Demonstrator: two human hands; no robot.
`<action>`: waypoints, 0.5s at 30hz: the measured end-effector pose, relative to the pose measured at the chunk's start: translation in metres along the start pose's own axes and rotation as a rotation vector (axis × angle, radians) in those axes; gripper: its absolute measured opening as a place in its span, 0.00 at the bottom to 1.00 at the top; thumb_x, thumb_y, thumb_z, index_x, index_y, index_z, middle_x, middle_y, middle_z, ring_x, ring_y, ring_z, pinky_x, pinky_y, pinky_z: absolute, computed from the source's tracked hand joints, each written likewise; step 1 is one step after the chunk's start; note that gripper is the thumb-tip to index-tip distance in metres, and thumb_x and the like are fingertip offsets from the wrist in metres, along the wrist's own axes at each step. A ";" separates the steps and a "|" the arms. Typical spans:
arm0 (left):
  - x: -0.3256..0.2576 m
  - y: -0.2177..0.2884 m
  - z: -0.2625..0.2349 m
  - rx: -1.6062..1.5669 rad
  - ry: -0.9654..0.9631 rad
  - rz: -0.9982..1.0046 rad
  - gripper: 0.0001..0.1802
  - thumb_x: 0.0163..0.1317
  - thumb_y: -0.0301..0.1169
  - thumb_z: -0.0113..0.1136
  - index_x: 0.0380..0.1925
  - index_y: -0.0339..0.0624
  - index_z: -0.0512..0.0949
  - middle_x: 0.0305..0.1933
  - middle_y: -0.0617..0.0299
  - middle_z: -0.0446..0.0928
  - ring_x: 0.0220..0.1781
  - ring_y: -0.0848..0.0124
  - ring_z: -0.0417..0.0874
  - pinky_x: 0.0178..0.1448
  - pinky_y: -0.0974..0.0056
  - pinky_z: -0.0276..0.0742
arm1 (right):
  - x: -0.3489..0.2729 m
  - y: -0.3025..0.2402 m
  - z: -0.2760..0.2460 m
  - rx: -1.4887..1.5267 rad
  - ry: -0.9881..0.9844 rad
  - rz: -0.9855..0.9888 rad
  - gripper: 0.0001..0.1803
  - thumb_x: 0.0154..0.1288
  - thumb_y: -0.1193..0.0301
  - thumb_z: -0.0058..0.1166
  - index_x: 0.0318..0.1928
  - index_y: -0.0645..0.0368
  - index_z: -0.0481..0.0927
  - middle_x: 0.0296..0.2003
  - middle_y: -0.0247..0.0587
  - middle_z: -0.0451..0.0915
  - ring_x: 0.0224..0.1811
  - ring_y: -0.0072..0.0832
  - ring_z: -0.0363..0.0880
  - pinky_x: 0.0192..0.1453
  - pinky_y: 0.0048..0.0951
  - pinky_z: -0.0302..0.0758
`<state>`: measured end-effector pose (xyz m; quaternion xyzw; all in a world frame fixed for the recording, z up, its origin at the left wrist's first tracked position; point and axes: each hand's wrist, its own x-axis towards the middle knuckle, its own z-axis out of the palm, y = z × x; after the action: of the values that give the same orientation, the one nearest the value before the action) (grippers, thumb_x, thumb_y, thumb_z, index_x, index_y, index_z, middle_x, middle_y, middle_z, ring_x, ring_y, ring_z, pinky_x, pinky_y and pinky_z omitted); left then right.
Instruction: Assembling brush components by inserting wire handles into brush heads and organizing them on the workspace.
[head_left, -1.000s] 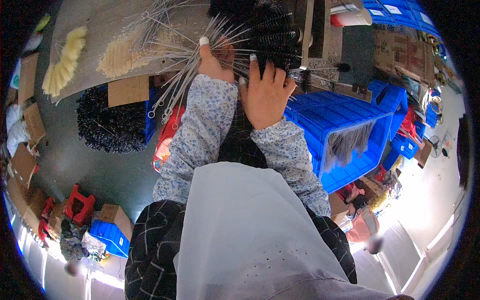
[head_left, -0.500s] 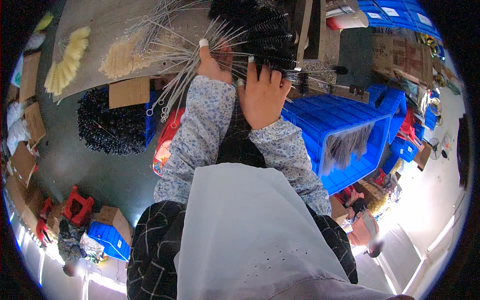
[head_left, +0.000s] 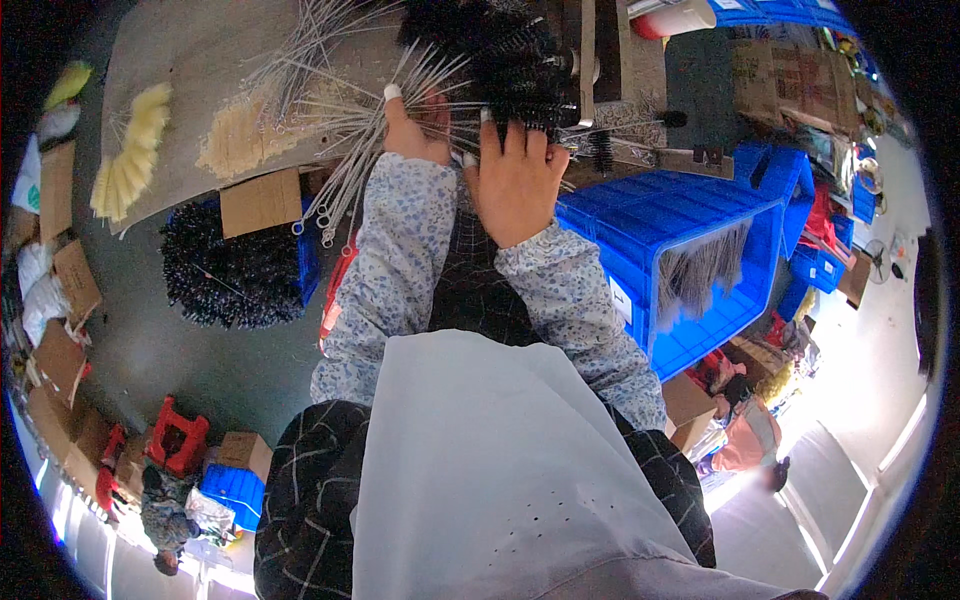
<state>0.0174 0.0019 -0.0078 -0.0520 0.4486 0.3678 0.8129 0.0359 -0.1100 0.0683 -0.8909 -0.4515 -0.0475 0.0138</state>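
My left hand (head_left: 416,132) is closed around a loose bundle of twisted-wire brush handles (head_left: 350,170), their looped ends fanning down and left. The thumb wears a white fingertip cover; most of the fingers are hidden behind the wires. Close beside it on the right, my right hand (head_left: 517,192) has its fingers curled over the black bristle heads (head_left: 510,75) of the wire brushes. White covers show on its thumb and index finger. More bare wire stems (head_left: 318,45) lie on the bench (head_left: 190,50) beyond my left hand.
A fan of pale yellow brushes (head_left: 135,155) lies at the bench's left edge. Below it stands a container of black brushes (head_left: 225,265) with a cardboard flap (head_left: 260,202). At right, a blue crate (head_left: 640,225) holds grey wires (head_left: 700,275). Two people sit further off.
The whole view has shifted slightly, with the bench and both hands a little further left. Both hands keep nearly the same hold on the brushes.
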 end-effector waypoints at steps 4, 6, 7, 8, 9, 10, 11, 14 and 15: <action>0.007 0.010 -0.008 0.102 -0.053 -0.002 0.19 0.60 0.45 0.42 0.38 0.41 0.68 0.32 0.56 0.74 0.28 0.67 0.74 0.31 0.63 0.74 | 0.000 -0.006 0.004 -0.040 0.005 -0.022 0.25 0.41 0.61 0.53 0.43 0.56 0.69 0.38 0.38 0.68 0.40 0.32 0.62 0.41 0.36 0.57; 0.009 0.008 -0.010 0.065 -0.033 0.006 0.19 0.60 0.45 0.42 0.38 0.40 0.68 0.32 0.56 0.74 0.28 0.66 0.74 0.32 0.63 0.74 | 0.000 -0.003 0.003 -0.031 0.008 -0.028 0.25 0.41 0.61 0.53 0.44 0.56 0.69 0.38 0.38 0.68 0.40 0.32 0.62 0.41 0.36 0.57; 0.006 0.007 -0.010 0.097 -0.063 0.015 0.19 0.60 0.45 0.42 0.38 0.40 0.69 0.32 0.56 0.74 0.29 0.66 0.74 0.32 0.63 0.74 | 0.000 -0.002 0.003 -0.028 0.012 -0.028 0.25 0.41 0.61 0.53 0.44 0.56 0.69 0.38 0.38 0.68 0.40 0.32 0.62 0.42 0.36 0.57; 0.004 0.006 -0.009 0.128 -0.092 0.023 0.20 0.59 0.45 0.42 0.38 0.39 0.69 0.32 0.56 0.74 0.29 0.66 0.74 0.32 0.63 0.73 | 0.000 -0.001 0.002 -0.028 0.011 -0.025 0.25 0.41 0.61 0.53 0.44 0.56 0.69 0.38 0.38 0.68 0.40 0.32 0.62 0.42 0.36 0.57; 0.004 0.006 -0.008 0.130 -0.092 0.023 0.20 0.59 0.45 0.42 0.38 0.39 0.69 0.32 0.56 0.74 0.29 0.66 0.74 0.32 0.63 0.73 | 0.001 -0.001 0.000 -0.023 0.068 -0.038 0.19 0.45 0.65 0.48 0.41 0.57 0.71 0.34 0.38 0.69 0.38 0.32 0.62 0.40 0.36 0.57; 0.004 0.006 -0.007 0.099 -0.065 -0.008 0.19 0.59 0.45 0.42 0.38 0.39 0.69 0.32 0.56 0.74 0.30 0.66 0.74 0.32 0.63 0.73 | 0.002 -0.001 -0.001 -0.019 0.126 -0.052 0.14 0.49 0.68 0.43 0.38 0.58 0.73 0.30 0.38 0.70 0.36 0.31 0.63 0.39 0.37 0.58; 0.004 0.006 -0.006 0.068 -0.038 -0.038 0.19 0.59 0.45 0.43 0.38 0.40 0.69 0.32 0.56 0.74 0.30 0.66 0.74 0.32 0.63 0.73 | 0.002 0.000 -0.002 -0.020 0.126 -0.051 0.14 0.49 0.68 0.43 0.38 0.58 0.73 0.30 0.38 0.70 0.36 0.31 0.63 0.39 0.37 0.58; -0.003 0.006 -0.003 0.030 -0.013 -0.018 0.20 0.59 0.45 0.44 0.38 0.39 0.69 0.33 0.56 0.74 0.32 0.66 0.75 0.33 0.63 0.73 | 0.001 0.001 -0.003 0.018 0.112 -0.061 0.14 0.49 0.69 0.42 0.37 0.58 0.73 0.32 0.39 0.70 0.37 0.32 0.64 0.40 0.38 0.59; -0.001 0.007 -0.003 0.030 -0.013 -0.018 0.20 0.59 0.45 0.44 0.38 0.39 0.69 0.33 0.56 0.74 0.32 0.66 0.75 0.33 0.63 0.73 | 0.003 0.002 -0.002 0.022 0.129 -0.078 0.15 0.49 0.69 0.42 0.38 0.59 0.73 0.34 0.40 0.71 0.38 0.32 0.64 0.41 0.38 0.59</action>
<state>0.0105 0.0047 -0.0070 -0.0414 0.4483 0.3541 0.8197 0.0390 -0.1091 0.0706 -0.8675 -0.4846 -0.1003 0.0506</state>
